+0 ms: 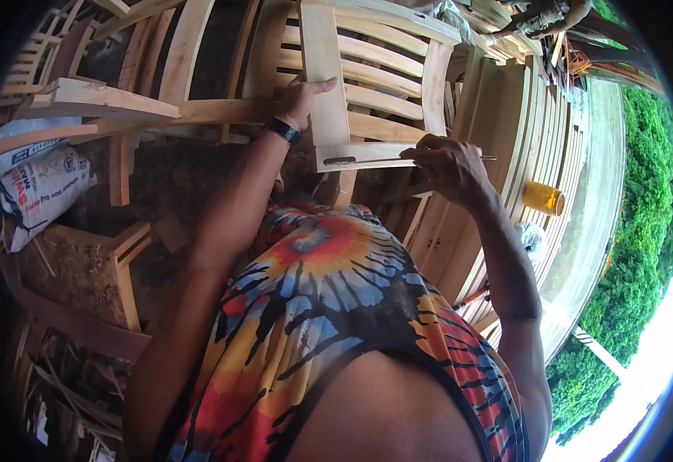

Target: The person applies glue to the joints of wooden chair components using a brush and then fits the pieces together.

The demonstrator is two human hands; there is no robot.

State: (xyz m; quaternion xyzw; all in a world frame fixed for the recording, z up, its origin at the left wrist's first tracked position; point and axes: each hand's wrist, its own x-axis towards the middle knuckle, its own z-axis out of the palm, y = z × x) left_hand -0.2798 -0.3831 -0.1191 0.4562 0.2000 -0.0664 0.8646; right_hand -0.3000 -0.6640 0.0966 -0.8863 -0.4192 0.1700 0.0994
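A slatted wooden frame (pixel 326 69), which looks like a chair back, stands before me with several curved slats (pixel 379 77) between its side pieces. My left hand (pixel 306 103) grips the near wide upright, its thumb lying across the face. The frame's end rail (pixel 365 155) has a long narrow slot (pixel 340 160) cut in it. At the other end of that rail, my right hand (pixel 449 167) pinches a thin rod-like tool (pixel 489 157) lying along the rail. The fingers hide much of the tool, so its exact kind cannot be told.
Long planks (pixel 504 127) are stacked at the right, bearing a yellow plastic jar (pixel 544 198) and a clear plastic bag (pixel 530 241). Wooden framing (pixel 186 58) and a printed feed sack (pixel 47 187) are at the left. Another person's arm (pixel 567 17) shows at the top right.
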